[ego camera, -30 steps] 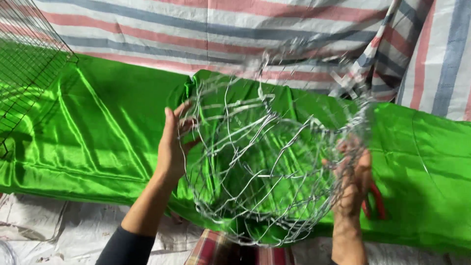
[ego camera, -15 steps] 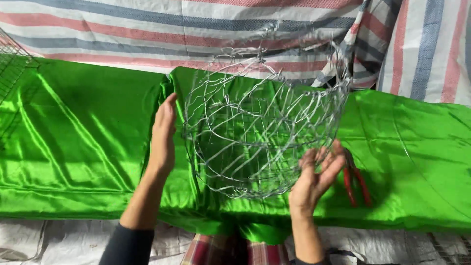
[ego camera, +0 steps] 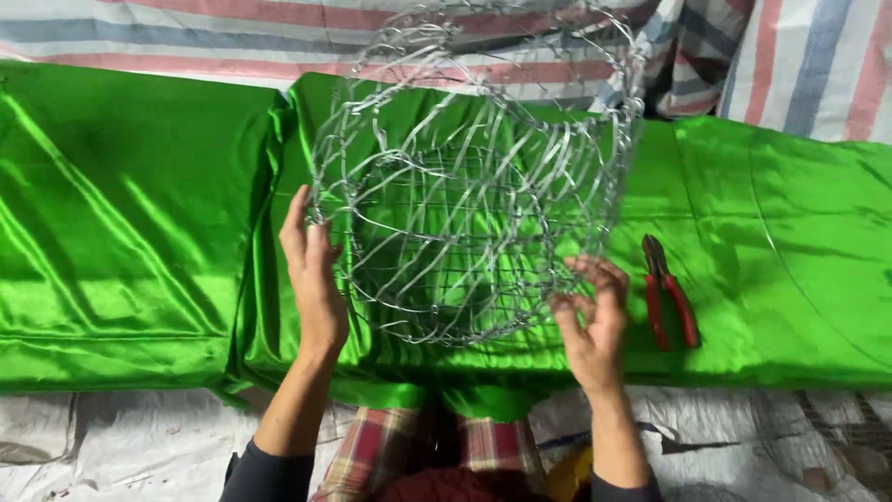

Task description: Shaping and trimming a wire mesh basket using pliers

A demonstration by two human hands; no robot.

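Plainly, the left side of the scene was taken up by shiny green satin cloth (ego camera: pixel 121 232) spread in folds, with a striped tarpaulin (ego camera: pixel 139 37) behind it and a pale woven sheet (ego camera: pixel 111 446) in front. The left hand (ego camera: pixel 314 279) lay flat against the left flank of the wire mesh basket (ego camera: pixel 465 186), fingers (ego camera: pixel 295 223) stretched upward along the wires, pressing rather than clenched. The basket stood in the middle over the green cloth, held up between both hands and tipped so that its open mouth faced the camera and somewhat upward; its long axis ran from the wide rim near the tarpaulin down toward the narrower round bottom close to the person's lap. The right hand (ego camera: pixel 590 321) sat at the lower right edge, fingers (ego camera: pixel 595 274) curled and pinching the wires there. Further right, red-handled pliers (ego camera: pixel 667 293) lay on the cloth, just beside that hand but not touching it. By my judgement, the open left palm gave only a loose hold, so the springy mesh could twist or slip sideways, and loose wire ends might snag the satin or scratch the fingers.
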